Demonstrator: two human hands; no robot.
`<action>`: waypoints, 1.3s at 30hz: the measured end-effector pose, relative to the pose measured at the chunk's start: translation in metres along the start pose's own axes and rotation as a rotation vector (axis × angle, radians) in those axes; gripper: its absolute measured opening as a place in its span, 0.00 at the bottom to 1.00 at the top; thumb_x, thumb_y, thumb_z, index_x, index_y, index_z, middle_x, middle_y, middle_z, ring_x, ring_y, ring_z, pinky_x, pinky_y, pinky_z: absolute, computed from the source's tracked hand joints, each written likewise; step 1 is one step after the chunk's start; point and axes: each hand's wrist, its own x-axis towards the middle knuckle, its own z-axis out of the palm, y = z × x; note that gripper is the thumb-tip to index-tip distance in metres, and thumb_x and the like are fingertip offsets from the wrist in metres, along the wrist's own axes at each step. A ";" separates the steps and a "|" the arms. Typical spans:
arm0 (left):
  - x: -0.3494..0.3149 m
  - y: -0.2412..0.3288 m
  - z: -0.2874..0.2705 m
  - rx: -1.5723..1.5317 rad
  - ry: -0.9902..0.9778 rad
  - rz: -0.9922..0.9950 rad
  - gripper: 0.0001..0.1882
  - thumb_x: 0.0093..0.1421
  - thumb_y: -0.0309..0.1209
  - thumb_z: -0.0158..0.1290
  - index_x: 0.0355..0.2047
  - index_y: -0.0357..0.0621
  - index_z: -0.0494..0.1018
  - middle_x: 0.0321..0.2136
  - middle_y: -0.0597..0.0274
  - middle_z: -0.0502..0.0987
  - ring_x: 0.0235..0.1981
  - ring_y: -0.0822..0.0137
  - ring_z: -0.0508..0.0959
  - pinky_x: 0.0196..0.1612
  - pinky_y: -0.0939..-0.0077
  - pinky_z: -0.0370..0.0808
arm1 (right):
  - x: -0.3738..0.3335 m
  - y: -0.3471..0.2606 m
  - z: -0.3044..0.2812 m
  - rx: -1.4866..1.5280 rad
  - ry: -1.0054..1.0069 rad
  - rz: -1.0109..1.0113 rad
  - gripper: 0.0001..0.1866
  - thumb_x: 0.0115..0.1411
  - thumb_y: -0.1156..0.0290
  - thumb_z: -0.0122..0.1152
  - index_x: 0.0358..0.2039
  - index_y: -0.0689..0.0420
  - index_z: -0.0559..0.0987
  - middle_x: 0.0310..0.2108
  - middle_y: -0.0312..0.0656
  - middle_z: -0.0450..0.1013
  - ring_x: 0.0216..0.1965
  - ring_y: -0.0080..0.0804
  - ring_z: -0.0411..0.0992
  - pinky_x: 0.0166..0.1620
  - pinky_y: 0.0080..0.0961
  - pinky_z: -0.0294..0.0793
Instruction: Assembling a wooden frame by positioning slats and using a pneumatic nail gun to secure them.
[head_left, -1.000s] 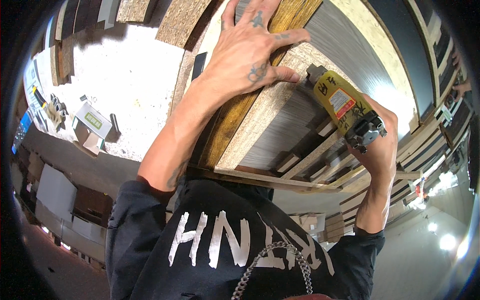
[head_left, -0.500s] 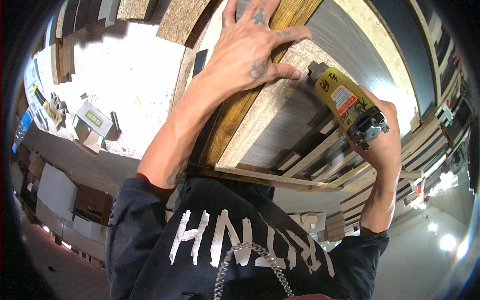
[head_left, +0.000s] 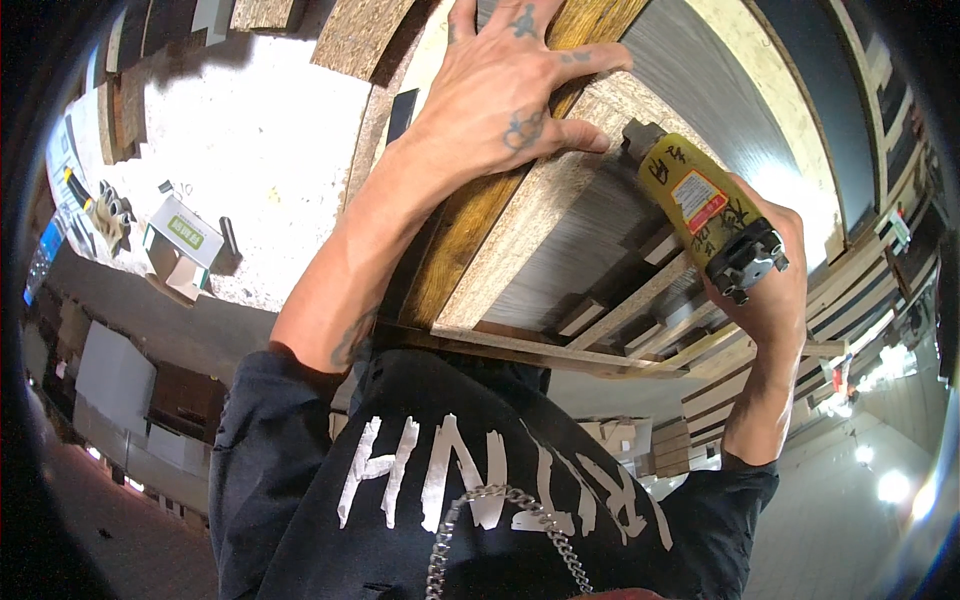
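My left hand (head_left: 505, 105) lies with its fingers spread over a brown wood-grain board (head_left: 455, 245) and the raw chipboard strip (head_left: 515, 240) beside it. Its thumb and a finger reach over the strip. In my right hand (head_left: 775, 275) is a yellow-green nail gun (head_left: 690, 190) with handwritten marks and a black end cap; the grip and most of the fingers are hidden behind its body. The gun's dark nose (head_left: 637, 137) is close to my left thumb, above the boards; whether it touches the wood I cannot tell. Below lies a grey wood-grain panel (head_left: 545, 270).
At left, a white work surface (head_left: 265, 170) carries a small open box (head_left: 183, 243), a black stick-like piece (head_left: 229, 238) and a cluster of metal tubes (head_left: 112, 212). Stacked board strips (head_left: 365, 35) lie at the far side. Timber slats (head_left: 640, 310) cross nearby.
The nail gun and my right hand have shifted slightly to the right, with the nose a little farther from my left thumb. My left hand stays spread on the boards, barely moved.
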 end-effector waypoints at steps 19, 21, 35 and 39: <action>0.000 0.002 -0.009 0.003 -0.006 0.018 0.37 0.51 0.53 0.64 0.59 0.55 0.72 0.72 0.41 0.35 0.73 0.45 0.37 0.68 0.33 0.35 | 0.003 -0.007 -0.002 -0.054 0.071 -0.167 0.29 0.40 0.79 0.73 0.46 0.64 0.78 0.29 0.48 0.79 0.28 0.40 0.77 0.37 0.27 0.77; -0.001 0.000 -0.004 -0.002 -0.010 0.014 0.37 0.50 0.52 0.65 0.60 0.54 0.72 0.72 0.41 0.35 0.73 0.45 0.38 0.68 0.32 0.36 | 0.003 -0.009 -0.003 -0.032 -0.042 0.090 0.29 0.38 0.80 0.72 0.46 0.63 0.77 0.30 0.50 0.78 0.29 0.44 0.76 0.38 0.29 0.76; -0.002 -0.015 0.025 0.252 0.198 0.115 0.39 0.47 0.54 0.65 0.60 0.58 0.71 0.72 0.43 0.34 0.73 0.47 0.37 0.68 0.33 0.34 | 0.010 -0.017 -0.007 -0.075 -0.019 -0.060 0.29 0.38 0.79 0.72 0.46 0.62 0.78 0.33 0.50 0.78 0.33 0.47 0.74 0.43 0.31 0.75; -0.001 -0.001 -0.008 -0.029 -0.031 0.033 0.40 0.47 0.54 0.65 0.61 0.62 0.70 0.72 0.44 0.32 0.73 0.49 0.37 0.69 0.34 0.33 | 0.013 -0.027 -0.010 -0.083 -0.124 0.149 0.26 0.41 0.75 0.76 0.44 0.61 0.79 0.36 0.49 0.77 0.38 0.45 0.73 0.46 0.34 0.74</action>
